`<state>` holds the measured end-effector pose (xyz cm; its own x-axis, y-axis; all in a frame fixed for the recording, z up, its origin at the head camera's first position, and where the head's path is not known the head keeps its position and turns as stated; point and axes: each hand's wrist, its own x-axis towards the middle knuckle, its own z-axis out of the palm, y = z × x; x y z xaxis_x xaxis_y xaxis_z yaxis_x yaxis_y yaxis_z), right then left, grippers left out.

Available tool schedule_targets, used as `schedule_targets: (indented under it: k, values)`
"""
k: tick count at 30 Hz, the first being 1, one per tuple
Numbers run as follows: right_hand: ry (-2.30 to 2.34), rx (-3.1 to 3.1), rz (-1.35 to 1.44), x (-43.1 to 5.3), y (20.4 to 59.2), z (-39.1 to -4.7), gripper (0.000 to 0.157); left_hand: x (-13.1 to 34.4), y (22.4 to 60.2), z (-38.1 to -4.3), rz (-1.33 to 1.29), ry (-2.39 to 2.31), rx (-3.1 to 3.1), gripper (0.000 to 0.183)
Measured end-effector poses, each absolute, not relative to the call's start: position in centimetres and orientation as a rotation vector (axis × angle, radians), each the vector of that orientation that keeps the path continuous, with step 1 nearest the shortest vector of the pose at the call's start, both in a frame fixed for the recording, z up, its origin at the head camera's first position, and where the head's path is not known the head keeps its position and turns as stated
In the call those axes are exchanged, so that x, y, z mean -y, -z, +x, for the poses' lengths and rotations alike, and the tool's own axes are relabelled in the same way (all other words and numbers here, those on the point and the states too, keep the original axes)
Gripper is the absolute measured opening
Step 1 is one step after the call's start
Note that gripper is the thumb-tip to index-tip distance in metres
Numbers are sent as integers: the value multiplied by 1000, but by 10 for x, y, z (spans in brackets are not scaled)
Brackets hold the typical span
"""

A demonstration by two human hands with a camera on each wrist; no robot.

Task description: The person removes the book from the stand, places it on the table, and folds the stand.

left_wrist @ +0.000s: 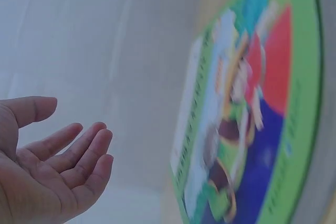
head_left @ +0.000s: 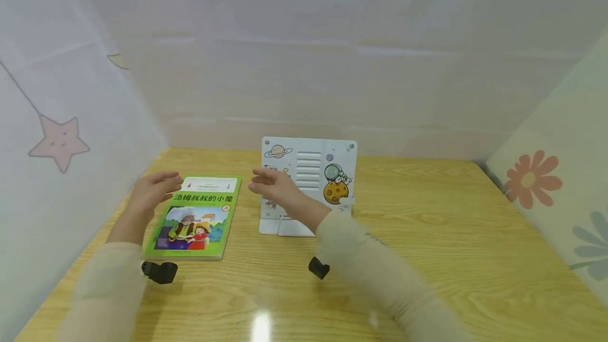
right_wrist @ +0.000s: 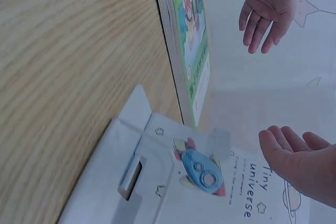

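A green-bordered picture book (head_left: 195, 220) lies flat on the left of the wooden table, its cover showing two cartoon figures. Above the book's upper left side, my left hand (head_left: 153, 191) hovers with relaxed fingers and holds nothing. My right hand (head_left: 277, 190) is in the air before a white book stand (head_left: 309, 170), overlapping its left part in the head view; its fingers are loose too. The palms face each other across the book's side, as the right wrist view shows. Printed on the upright stand are a planet, an astronaut and, in the right wrist view, a rocket (right_wrist: 202, 169).
The wooden table (head_left: 427, 236) extends to the right of the stand. Pale cloth walls (head_left: 332, 67) enclose its back and sides, printed with a pink star (head_left: 60, 141) and a red flower (head_left: 533, 179). A black wrist camera (head_left: 160, 272) sits at the left cuff.
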<state>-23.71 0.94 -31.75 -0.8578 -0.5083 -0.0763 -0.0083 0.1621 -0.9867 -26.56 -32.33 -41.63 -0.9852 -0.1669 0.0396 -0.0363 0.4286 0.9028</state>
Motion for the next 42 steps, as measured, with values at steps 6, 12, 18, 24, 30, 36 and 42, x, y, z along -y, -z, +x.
schedule_targets:
  k: [6, 12, 18, 24, 30, 36, 42]
  values:
    - [1813, -2045, -510, -39, 306, -242, 47, 261, 358, -240, 75, 1760, 2484, 57]
    - [1956, -1993, -468, -68, 302, -247, 46, 204, 312, -215, -22, 1850, 2450, 54]
    - [2055, -1981, -452, -100, 296, -245, 45, 182, 314, -220, -55, 1941, 2379, 46]
    - [2155, -1979, -444, -129, 299, -242, 48, 165, 321, -222, -58, 1961, 2358, 49]
    - [2316, -1978, -298, -147, 306, -238, 46, 149, 334, -226, -56, 1983, 2377, 52]
    - [2349, -2164, -171, -158, 322, -236, 43, 138, 349, -231, -11, 1982, 2432, 53]
    - [2164, -2512, -63, -164, 345, -241, 47, 129, 363, -235, 45, 1921, 2550, 59]
